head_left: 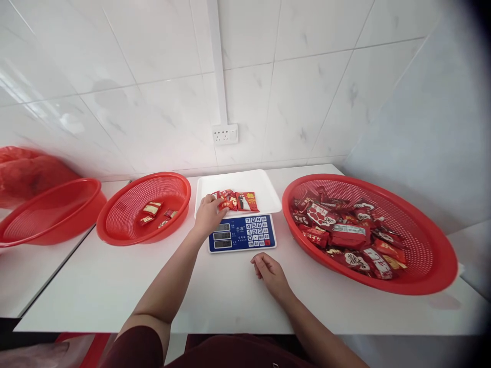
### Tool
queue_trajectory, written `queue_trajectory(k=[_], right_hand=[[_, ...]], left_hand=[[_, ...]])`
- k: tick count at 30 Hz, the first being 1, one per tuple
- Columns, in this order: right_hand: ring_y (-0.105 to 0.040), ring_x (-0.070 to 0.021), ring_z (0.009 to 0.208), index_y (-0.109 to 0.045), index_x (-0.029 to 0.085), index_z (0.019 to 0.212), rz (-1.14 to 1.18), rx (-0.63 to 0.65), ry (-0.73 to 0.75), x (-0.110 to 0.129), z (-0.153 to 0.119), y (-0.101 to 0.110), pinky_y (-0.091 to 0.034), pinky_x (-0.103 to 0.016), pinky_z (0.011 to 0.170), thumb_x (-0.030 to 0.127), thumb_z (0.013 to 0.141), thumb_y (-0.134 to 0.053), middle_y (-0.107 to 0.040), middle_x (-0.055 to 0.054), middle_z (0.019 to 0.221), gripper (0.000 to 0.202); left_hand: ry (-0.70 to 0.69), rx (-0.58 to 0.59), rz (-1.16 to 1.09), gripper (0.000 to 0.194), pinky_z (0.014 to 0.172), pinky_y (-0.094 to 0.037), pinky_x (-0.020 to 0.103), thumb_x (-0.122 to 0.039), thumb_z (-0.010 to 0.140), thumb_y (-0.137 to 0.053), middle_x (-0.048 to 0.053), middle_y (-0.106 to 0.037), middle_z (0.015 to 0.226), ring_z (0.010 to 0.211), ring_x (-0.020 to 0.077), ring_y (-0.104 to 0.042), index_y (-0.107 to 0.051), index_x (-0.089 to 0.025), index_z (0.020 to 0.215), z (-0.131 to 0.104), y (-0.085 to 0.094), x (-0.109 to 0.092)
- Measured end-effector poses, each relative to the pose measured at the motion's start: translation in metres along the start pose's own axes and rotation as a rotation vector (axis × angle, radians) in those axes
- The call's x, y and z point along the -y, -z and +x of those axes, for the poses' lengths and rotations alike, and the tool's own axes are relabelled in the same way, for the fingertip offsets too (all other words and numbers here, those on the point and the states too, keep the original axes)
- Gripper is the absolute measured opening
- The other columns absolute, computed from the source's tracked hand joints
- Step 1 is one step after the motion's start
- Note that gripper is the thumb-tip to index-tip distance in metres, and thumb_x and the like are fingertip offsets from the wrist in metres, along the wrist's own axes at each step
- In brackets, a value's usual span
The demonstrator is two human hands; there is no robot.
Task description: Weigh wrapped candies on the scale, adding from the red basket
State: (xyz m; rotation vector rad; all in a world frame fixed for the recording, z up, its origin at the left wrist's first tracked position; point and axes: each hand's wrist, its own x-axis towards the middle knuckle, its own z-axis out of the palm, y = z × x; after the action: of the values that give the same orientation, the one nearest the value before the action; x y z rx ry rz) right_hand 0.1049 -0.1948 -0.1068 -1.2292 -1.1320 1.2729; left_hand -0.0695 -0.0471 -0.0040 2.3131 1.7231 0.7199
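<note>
My left hand is over the left part of a white weighing tray, its thumb and fingers closed around the edge of a red snack packet. Beside that packet on the tray lies a larger red snack packet with a yellow flower print. The tray belongs to a digital scale with a blue front panel, displays at left and a keypad at right. Loosely curled, my right hand rests near the table in front of the scale, with nothing visible in it.
At right, a large red basket holds many red snack packets. A smaller red basket at left holds several. Farther left are another red basket and a red plastic bag. A tiled wall with a socket stands behind the white table.
</note>
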Motion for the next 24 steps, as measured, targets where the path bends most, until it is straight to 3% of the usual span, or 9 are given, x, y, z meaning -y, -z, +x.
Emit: queue_trajectory(k=[11, 16, 19, 24], right_hand=[[-0.045, -0.0154, 0.056, -0.058, 0.018, 0.078, -0.060, 0.032, 0.001, 0.000, -0.002, 0.001, -0.037, -0.029, 0.055, 0.056, 0.082, -0.046, -0.046, 0.002, 0.058, 0.040], [-0.045, -0.0159, 0.056, -0.058, 0.018, 0.078, -0.068, 0.024, -0.011, 0.001, -0.002, 0.000, -0.038, -0.029, 0.056, 0.054, 0.082, -0.047, -0.046, 0.002, 0.058, 0.038], [-0.046, -0.0163, 0.056, -0.058, 0.019, 0.078, -0.067, 0.016, -0.014, 0.001, -0.002, 0.000, -0.038, -0.029, 0.055, 0.053, 0.082, -0.048, -0.047, 0.002, 0.058, 0.036], [-0.046, -0.0166, 0.056, -0.059, 0.020, 0.077, -0.056, 0.012, -0.019, 0.001, -0.001, -0.001, -0.039, -0.029, 0.054, 0.053, 0.081, -0.049, -0.047, 0.002, 0.057, 0.035]], left_hand=[[0.012, -0.127, 0.153, 0.029, 0.084, -0.045, 0.037, -0.047, 0.084, -0.053, 0.008, -0.057, 0.095, 0.094, 0.0246, -0.053, -0.065, -0.020, 0.082, -0.012, -0.002, 0.002], [-0.011, -0.143, 0.108, 0.027, 0.084, -0.045, 0.035, -0.034, 0.091, -0.044, 0.008, -0.058, 0.098, 0.094, 0.0227, -0.053, -0.066, -0.020, 0.094, 0.002, 0.001, 0.006], [-0.010, -0.050, 0.103, 0.027, 0.087, -0.045, 0.033, -0.024, 0.089, -0.044, 0.008, -0.058, 0.103, 0.099, 0.0222, -0.053, -0.067, -0.022, 0.102, 0.020, 0.006, 0.011], [-0.036, 0.231, 0.200, 0.029, 0.091, -0.043, 0.033, -0.033, 0.084, -0.052, 0.009, -0.060, 0.105, 0.105, 0.0244, -0.052, -0.069, -0.022, 0.105, 0.048, 0.016, 0.015]])
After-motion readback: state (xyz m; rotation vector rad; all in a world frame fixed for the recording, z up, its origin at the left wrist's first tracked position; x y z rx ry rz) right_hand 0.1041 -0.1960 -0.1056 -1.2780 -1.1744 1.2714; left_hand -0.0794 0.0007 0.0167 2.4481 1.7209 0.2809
